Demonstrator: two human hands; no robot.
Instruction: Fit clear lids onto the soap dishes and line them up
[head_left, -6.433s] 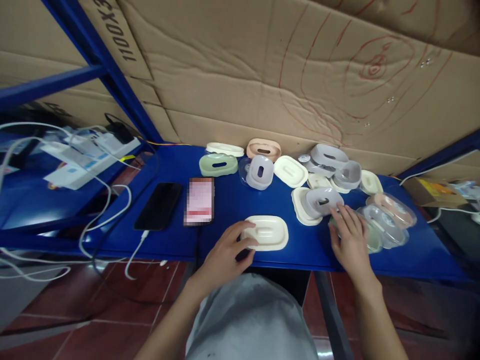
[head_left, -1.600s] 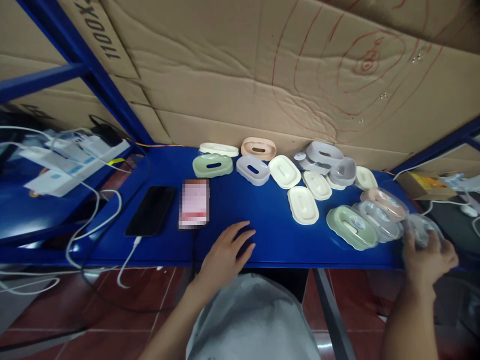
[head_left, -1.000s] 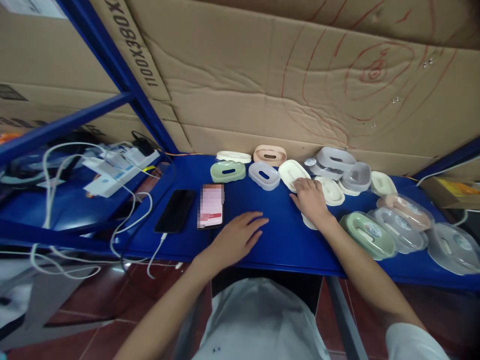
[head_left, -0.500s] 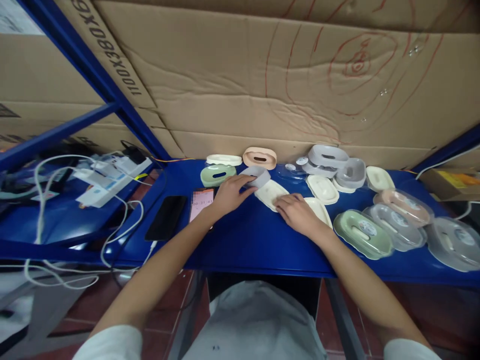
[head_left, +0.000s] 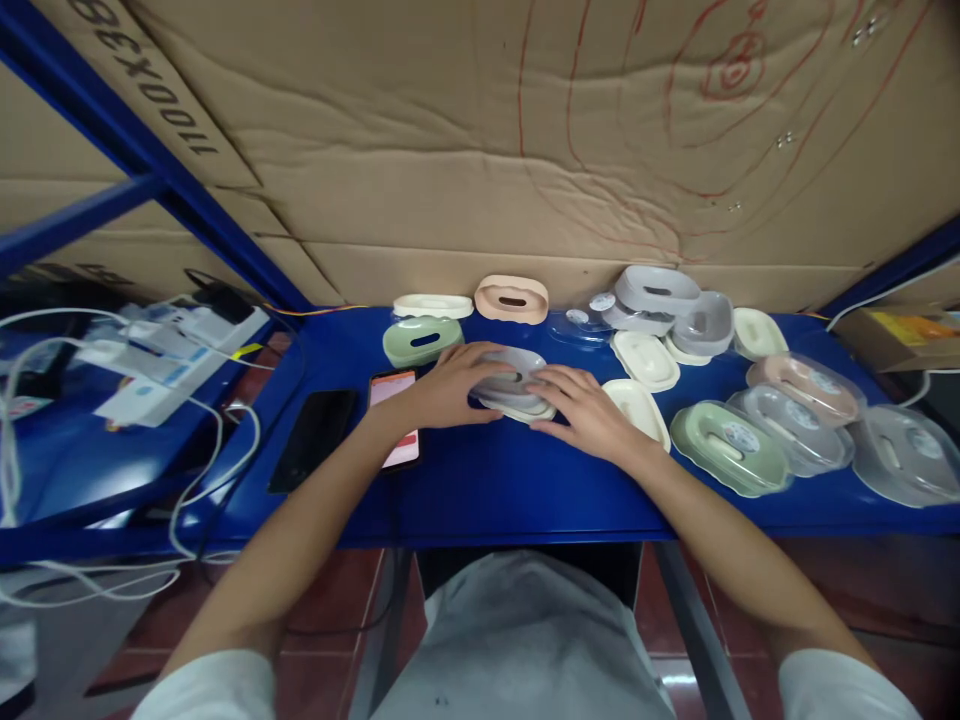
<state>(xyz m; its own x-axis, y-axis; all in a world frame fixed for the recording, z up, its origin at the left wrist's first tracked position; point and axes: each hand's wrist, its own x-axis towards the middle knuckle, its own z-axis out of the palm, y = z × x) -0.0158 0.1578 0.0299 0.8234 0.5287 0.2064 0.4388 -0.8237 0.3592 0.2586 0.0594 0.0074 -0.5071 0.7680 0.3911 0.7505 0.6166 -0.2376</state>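
Note:
A grey oval soap dish (head_left: 511,366) with a slot in its floor sits over a cream oval base plate (head_left: 525,413), both near the middle of the blue table. My left hand (head_left: 456,388) grips the dish's left end, thumb at the near side and fingers at the far side. At the right end, my right hand (head_left: 576,404) has its fingers curled around the dish and plate edge. My palms hide part of both ends. Just right of my right hand lies another cream base plate (head_left: 636,408).
Behind are a green dish (head_left: 421,342), a peach dish (head_left: 511,300) and stacked grey dishes (head_left: 656,290). Covered dishes, one green (head_left: 729,448), stand at the right. Two phones, one black (head_left: 313,440), and a power strip (head_left: 180,360) with white cables are at the left.
My left hand has brought the grey dish right and nearer, onto the cream plate. My right hand has moved from the plate to the dish's right end. The camera view has shifted slightly.

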